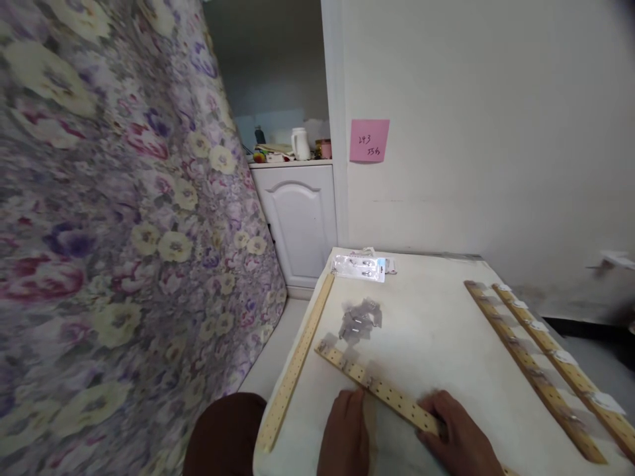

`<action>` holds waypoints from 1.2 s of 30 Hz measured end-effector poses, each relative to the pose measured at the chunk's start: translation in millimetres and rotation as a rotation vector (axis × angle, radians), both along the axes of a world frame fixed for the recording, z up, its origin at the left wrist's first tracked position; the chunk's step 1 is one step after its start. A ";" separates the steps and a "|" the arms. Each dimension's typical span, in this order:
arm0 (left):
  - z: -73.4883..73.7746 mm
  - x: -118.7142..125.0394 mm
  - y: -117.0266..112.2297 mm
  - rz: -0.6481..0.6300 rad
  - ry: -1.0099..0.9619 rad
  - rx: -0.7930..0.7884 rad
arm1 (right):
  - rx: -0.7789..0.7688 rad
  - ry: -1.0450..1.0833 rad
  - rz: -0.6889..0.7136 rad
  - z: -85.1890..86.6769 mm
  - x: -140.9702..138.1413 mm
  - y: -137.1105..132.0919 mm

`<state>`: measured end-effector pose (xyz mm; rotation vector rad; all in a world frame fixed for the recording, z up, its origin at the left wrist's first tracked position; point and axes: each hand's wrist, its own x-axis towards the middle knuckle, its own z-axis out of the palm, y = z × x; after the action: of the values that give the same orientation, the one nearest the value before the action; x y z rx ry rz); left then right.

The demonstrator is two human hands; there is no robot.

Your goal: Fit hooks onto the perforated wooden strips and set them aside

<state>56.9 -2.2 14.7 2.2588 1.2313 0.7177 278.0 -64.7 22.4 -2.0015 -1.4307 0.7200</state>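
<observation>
A perforated wooden strip (pixel 397 400) lies slanted across the white table, with small clear-backed metal pieces (pixel 370 378) attached along its upper part. My right hand (pixel 459 433) grips the strip near its lower end, fingers wrapped round it. Against the near edge, about midway along, is my left hand (pixel 346 433), its fingers drawn together; whatever they hold is hidden. Just beyond the strip sits a loose pile of grey translucent pieces (pixel 360 320). Another perforated strip (pixel 297 363), bare of fittings, lies along the table's left edge.
Two fitted strips, an inner strip (pixel 533 373) and an outer strip (pixel 560 354), lie at the right. Clear packaging (pixel 358 268) rests at the back. A floral curtain (pixel 124 231) hangs left; a white cabinet (pixel 305 218) stands behind. My knee (pixel 225 433) is beside the table.
</observation>
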 end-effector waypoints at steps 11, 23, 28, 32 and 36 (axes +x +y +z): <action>-21.7 -3.1 8.5 -0.006 -0.074 0.081 | 0.006 0.025 -0.005 -3.5 -1.3 4.1; -12.9 -8.2 37.9 0.087 -0.183 -0.219 | 0.238 0.163 0.089 29.7 -15.3 85.8; -35.1 -9.8 42.1 0.051 -0.178 -0.206 | 0.277 -0.017 0.098 32.8 -54.4 167.4; -42.7 -10.8 44.2 0.063 -0.164 -0.222 | 0.215 -0.138 0.053 24.9 -76.3 196.9; -40.9 -12.4 44.3 0.053 -0.163 -0.235 | 0.216 -0.095 0.005 21.0 -79.5 194.7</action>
<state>44.5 42.1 -26.2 1.9450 1.2318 0.7204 198.6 130.0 43.4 -1.8862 -1.5003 0.4558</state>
